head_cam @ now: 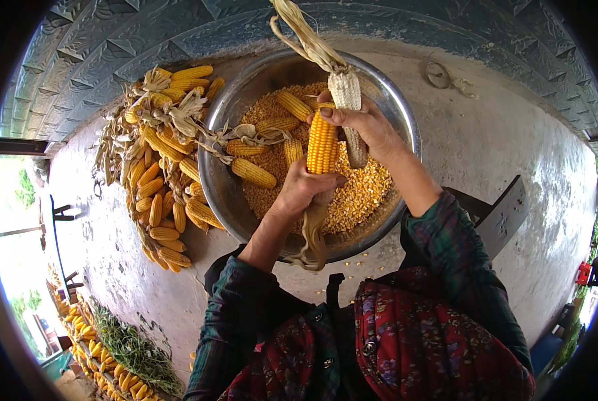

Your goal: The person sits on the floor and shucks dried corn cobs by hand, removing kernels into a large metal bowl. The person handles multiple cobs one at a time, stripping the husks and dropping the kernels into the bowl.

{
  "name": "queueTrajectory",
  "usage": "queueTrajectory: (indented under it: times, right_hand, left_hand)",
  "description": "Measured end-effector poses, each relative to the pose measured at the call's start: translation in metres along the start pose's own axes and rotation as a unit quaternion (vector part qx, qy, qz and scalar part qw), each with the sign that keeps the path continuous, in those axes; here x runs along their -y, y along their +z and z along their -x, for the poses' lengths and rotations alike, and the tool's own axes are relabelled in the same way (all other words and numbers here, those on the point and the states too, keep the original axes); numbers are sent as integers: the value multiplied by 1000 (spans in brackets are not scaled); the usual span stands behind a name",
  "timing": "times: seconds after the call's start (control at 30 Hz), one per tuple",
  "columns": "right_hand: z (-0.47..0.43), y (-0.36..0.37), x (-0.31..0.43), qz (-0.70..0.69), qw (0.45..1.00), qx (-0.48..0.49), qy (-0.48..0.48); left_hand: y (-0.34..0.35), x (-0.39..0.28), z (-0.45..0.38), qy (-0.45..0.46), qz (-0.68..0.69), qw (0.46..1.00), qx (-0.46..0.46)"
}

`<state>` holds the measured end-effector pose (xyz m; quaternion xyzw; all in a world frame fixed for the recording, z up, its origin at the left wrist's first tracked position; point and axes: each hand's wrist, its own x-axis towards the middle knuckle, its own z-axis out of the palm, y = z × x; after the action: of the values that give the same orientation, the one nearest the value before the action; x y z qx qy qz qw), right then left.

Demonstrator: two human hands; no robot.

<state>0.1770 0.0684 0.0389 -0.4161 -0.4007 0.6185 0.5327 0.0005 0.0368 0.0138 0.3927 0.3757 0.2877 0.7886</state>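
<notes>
My left hand (306, 186) grips the lower end of a yellow corn ear (323, 143), whose dry husk (315, 230) hangs down below my fist. In my right hand (369, 125) is a bare, pale corncob (346, 90) with a dry husk tail pointing away from me. The right thumb and fingers also touch the top of the yellow ear, so the cob and ear lie side by side. Both hands are above a wide metal basin (412, 133). Loose corn kernels (361, 195) cover its bottom, and several whole ears (253, 173) rest on them.
A heap of corn ears with husks (166, 200) lies against the basin's left side. Right of the basin stands a dark stool or chair (504, 215). Scattered kernels dot the concrete floor (474, 135). Green plants (133, 346) and more ears (98, 361) lie at lower left.
</notes>
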Motion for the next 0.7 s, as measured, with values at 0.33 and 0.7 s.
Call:
queueTrajectory:
  times: [0.33,0.7]
  right_hand:
    - [-6,3,-15,160,980,-103,-49]
    - [-2,0,-4,-19,999,2,35]
  left_hand:
    - [-2,7,-2,-2,-90,996,21]
    - [-6,6,-9,51,-243,967,-66]
